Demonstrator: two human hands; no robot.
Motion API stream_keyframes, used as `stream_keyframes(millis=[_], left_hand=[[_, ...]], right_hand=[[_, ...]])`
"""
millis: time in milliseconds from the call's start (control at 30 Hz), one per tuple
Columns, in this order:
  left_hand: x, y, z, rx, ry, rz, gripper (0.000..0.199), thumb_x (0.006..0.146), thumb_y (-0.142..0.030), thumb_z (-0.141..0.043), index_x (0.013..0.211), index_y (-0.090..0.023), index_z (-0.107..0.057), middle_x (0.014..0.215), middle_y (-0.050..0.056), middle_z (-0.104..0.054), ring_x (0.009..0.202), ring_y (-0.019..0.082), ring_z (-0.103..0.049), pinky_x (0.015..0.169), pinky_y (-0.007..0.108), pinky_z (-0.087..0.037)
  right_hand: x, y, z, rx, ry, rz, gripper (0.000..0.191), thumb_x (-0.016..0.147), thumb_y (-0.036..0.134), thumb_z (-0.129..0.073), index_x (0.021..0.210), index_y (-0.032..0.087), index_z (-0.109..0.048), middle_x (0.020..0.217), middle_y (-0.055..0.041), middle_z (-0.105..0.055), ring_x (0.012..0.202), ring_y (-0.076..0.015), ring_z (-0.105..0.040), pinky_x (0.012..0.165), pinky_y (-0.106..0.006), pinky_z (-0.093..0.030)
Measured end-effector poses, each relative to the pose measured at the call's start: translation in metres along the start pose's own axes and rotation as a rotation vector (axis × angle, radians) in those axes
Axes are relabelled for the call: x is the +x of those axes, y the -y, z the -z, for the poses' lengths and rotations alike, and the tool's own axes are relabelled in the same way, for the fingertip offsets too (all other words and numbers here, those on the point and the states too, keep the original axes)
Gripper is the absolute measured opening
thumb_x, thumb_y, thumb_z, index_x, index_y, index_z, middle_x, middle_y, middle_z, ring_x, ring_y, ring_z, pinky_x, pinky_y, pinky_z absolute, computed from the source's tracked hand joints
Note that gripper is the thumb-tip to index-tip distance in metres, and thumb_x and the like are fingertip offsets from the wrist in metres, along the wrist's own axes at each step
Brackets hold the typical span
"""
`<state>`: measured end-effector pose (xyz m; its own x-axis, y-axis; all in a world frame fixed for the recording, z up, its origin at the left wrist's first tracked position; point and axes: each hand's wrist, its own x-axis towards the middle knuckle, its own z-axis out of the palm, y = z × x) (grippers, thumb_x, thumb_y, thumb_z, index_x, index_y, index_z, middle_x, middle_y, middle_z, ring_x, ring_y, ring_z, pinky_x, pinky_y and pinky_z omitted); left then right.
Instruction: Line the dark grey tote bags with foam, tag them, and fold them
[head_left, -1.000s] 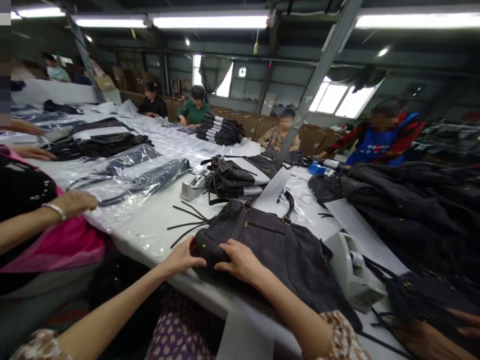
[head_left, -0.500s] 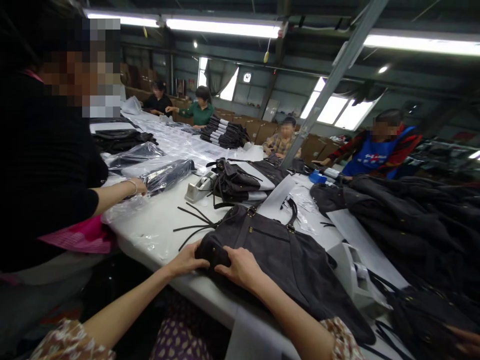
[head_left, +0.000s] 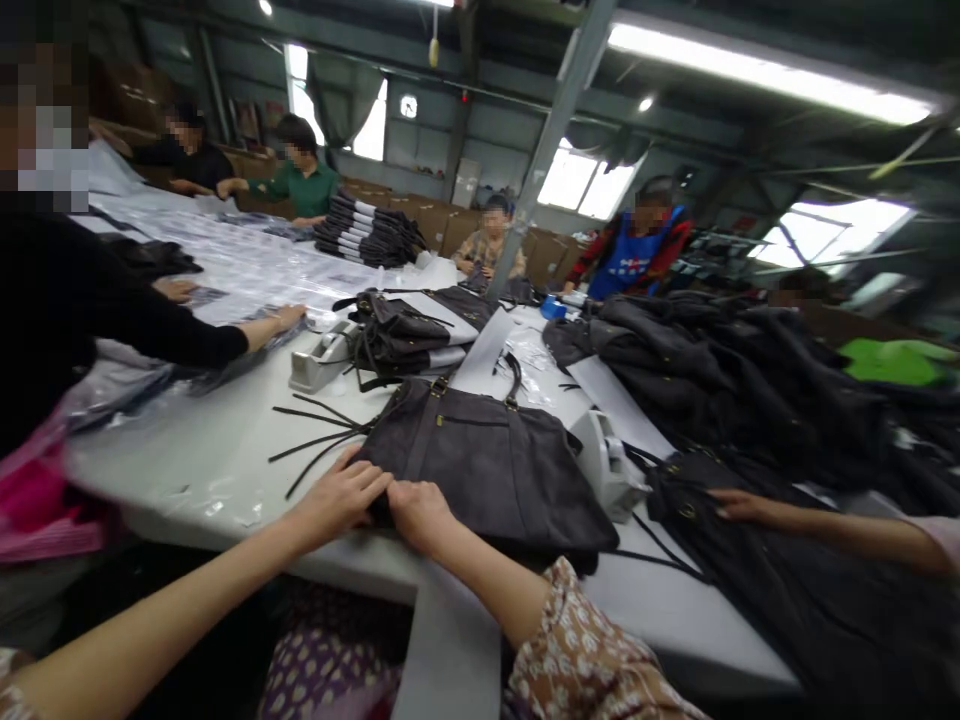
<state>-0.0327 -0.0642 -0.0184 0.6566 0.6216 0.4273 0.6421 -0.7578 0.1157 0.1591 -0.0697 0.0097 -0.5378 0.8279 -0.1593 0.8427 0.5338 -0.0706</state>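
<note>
A dark grey bag (head_left: 472,460) with two handles lies flat on the white table (head_left: 217,450), near its front edge. My left hand (head_left: 349,490) grips the bag's lower left corner, fingers bent over it. Right beside it, my right hand (head_left: 420,510) is closed on the bag's near edge; its fingertips are hidden. The two hands nearly touch. Thin dark straps (head_left: 319,435) spread over the table to the left of the bag.
White tape dispensers (head_left: 611,470) (head_left: 319,360) stand right of and behind the bag. Folded bags (head_left: 405,335) lie behind it, a dark heap (head_left: 712,370) at the right. A person's hand (head_left: 754,508) touches another bag (head_left: 750,540). At left, a person in black (head_left: 127,290) handles clear plastic.
The view has swung right. My hands have moved closer together on the bag's edge, and its near side lies flatter. Another person's hand and arm have come further into view at the right.
</note>
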Motion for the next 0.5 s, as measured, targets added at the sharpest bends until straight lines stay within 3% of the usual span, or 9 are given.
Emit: stream_keyframes(millis=[67,133,200,300,500], left_hand=[[0.005,0.005,-0.005,0.045,0.007,-0.076,0.022,0.086,-0.013,-0.047,0.102,-0.022,-0.06,0.089,0.002,-0.06,0.087,0.019,-0.053,0.107,0.046,-0.03],[0.005,0.013,-0.011,0.069,-0.018,-0.117,0.022,0.089,-0.013,-0.041,0.087,-0.022,-0.06,0.077,0.001,-0.055,0.078,0.018,-0.05,0.1,0.042,-0.037],[0.001,0.019,-0.016,0.104,-0.02,-0.146,0.024,0.091,-0.015,-0.039,0.08,-0.022,-0.059,0.073,0.002,-0.052,0.074,0.018,-0.047,0.087,0.038,-0.042],[-0.009,0.023,-0.02,0.167,-0.012,-0.172,0.027,0.094,-0.017,-0.037,0.077,-0.021,-0.057,0.079,0.003,-0.054,0.073,0.018,-0.045,0.074,0.033,-0.042],[-0.019,0.027,-0.023,0.16,-0.046,-0.184,0.026,0.093,-0.014,-0.038,0.081,-0.021,-0.059,0.105,0.004,-0.063,0.078,0.016,-0.049,0.076,0.033,-0.043]], right_hand=[[-0.017,-0.017,0.002,0.003,-0.011,0.006,0.028,0.09,0.032,-0.048,0.115,0.02,-0.051,0.101,-0.0087,-0.069,0.088,-0.0238,-0.067,0.074,-0.032,-0.049],[-0.043,-0.043,0.007,-0.025,-0.02,0.01,0.027,0.089,0.036,-0.052,0.11,0.02,-0.053,0.098,-0.0082,-0.069,0.087,-0.0236,-0.067,0.072,-0.031,-0.049],[-0.074,-0.074,0.011,-0.076,-0.035,-0.009,0.017,0.09,0.029,-0.049,0.102,0.019,-0.057,0.095,-0.0082,-0.068,0.089,-0.022,-0.066,0.073,-0.03,-0.048],[-0.119,-0.121,0.011,-0.115,-0.053,-0.068,0.02,0.089,0.014,-0.044,0.099,0.018,-0.06,0.095,-0.0093,-0.068,0.093,-0.0203,-0.065,0.083,-0.032,-0.046],[-0.179,-0.185,-0.011,-0.23,-0.212,-0.026,0.045,0.083,0.001,-0.039,0.123,0.014,-0.056,0.121,-0.0139,-0.063,0.113,-0.0212,-0.058,0.1,-0.039,-0.042]])
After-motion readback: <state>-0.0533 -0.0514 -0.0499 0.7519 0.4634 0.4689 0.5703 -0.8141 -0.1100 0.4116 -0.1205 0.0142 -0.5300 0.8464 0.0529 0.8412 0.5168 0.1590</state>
